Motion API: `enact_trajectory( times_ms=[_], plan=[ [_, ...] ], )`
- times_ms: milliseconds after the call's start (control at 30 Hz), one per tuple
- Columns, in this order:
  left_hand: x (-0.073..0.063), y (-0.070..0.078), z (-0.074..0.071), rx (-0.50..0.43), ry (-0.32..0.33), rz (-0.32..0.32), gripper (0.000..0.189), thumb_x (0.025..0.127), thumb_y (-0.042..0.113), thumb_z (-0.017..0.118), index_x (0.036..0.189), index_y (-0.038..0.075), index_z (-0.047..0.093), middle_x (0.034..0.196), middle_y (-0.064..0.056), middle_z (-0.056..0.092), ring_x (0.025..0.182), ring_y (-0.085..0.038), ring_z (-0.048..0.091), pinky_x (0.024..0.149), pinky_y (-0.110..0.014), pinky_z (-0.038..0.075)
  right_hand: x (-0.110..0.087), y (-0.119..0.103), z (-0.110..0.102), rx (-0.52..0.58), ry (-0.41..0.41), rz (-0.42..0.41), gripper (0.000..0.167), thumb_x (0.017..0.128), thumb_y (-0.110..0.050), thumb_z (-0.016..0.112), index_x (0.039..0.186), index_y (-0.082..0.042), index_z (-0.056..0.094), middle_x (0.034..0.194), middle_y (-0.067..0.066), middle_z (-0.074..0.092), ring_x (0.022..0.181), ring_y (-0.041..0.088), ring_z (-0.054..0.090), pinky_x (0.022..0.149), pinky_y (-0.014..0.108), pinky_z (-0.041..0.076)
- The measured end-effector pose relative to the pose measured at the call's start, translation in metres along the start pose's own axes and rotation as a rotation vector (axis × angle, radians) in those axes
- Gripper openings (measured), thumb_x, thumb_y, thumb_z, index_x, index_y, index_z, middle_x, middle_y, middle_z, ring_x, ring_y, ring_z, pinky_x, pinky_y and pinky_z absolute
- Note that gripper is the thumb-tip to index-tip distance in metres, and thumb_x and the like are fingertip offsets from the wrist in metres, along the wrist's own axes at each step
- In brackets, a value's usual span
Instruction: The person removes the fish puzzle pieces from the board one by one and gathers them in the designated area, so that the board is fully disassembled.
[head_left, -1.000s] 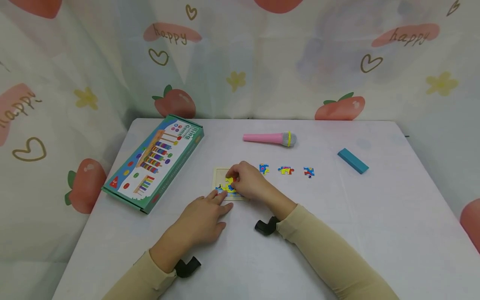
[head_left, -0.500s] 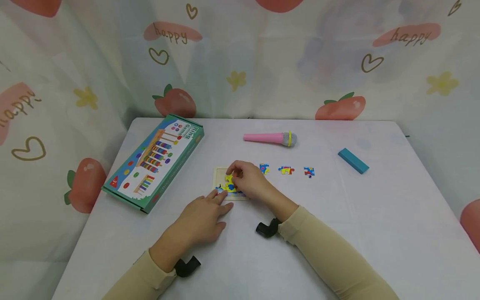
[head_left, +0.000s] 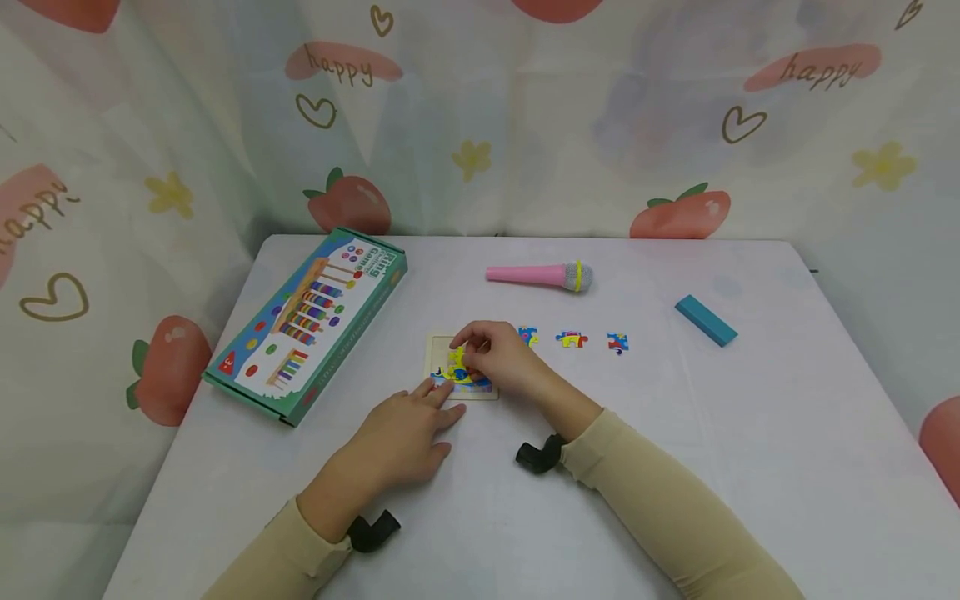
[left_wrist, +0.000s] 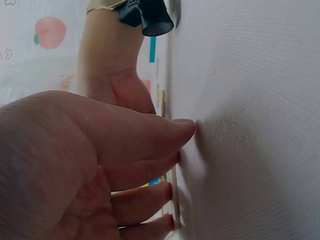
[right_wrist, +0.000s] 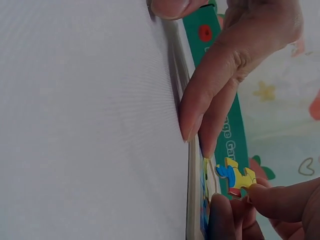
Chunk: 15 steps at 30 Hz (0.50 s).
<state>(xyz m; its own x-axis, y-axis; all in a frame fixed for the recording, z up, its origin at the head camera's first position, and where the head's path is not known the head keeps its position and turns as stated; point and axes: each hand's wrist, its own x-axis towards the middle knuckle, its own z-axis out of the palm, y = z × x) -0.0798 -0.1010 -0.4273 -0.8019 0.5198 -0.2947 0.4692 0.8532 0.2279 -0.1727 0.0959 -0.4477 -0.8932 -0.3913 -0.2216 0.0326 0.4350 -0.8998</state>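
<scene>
A small puzzle board (head_left: 430, 354) with a pale rim lies on the white table, its lower part filled with yellow and blue pieces. My left hand (head_left: 401, 437) rests at the board's lower left, fingers extended, fingertips on its edge and on the table beside it. Over the board's right part, my right hand (head_left: 506, 358) pinches a yellow, blue and red puzzle piece (right_wrist: 240, 179) between thumb and fingers, as the right wrist view shows; the piece is tilted up off the board. In the left wrist view the left hand's fingers (left_wrist: 142, 200) cover most of the board.
Loose puzzle pieces lie in a row right of the board: one (head_left: 528, 336) by the right hand, another (head_left: 572, 340) and a third (head_left: 618, 342). A pink toy microphone (head_left: 536, 276) lies behind them, a teal block (head_left: 707, 321) at right, a green game box (head_left: 307, 325) at left.
My right wrist has shifted slightly to the right, and more of the board's lower right corner shows. The left hand has stayed in place.
</scene>
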Motion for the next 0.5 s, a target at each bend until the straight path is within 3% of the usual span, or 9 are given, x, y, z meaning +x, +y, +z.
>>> enact_trajectory(
  times_ms=[267, 500],
  plan=[
    [0.001, -0.001, 0.0, -0.022, -0.016, -0.013, 0.054, 0.099, 0.036, 0.074, 0.151, 0.024, 0.065, 0.168, -0.008, 0.051, 0.159, -0.037, 0.043, 0.123, -0.061, 0.044, -0.004, -0.003, -0.012, 0.136, 0.002, 0.021, 0.027, 0.101, -0.001, 0.067, 0.128, -0.004, 0.073, 0.096, 0.007, 0.062, 0.076, 0.021, 0.07, 0.073, 0.033, 0.067],
    [0.002, -0.002, 0.0, -0.032, -0.02, -0.021, 0.055, 0.098, 0.037, 0.076, 0.151, 0.026, 0.065, 0.168, -0.007, 0.05, 0.159, -0.036, 0.043, 0.124, -0.06, 0.043, -0.021, -0.004, -0.039, 0.099, 0.062, 0.036, 0.023, 0.1, -0.004, 0.071, 0.122, -0.006, 0.076, 0.094, 0.008, 0.064, 0.078, 0.024, 0.07, 0.072, 0.035, 0.067]
  ],
)
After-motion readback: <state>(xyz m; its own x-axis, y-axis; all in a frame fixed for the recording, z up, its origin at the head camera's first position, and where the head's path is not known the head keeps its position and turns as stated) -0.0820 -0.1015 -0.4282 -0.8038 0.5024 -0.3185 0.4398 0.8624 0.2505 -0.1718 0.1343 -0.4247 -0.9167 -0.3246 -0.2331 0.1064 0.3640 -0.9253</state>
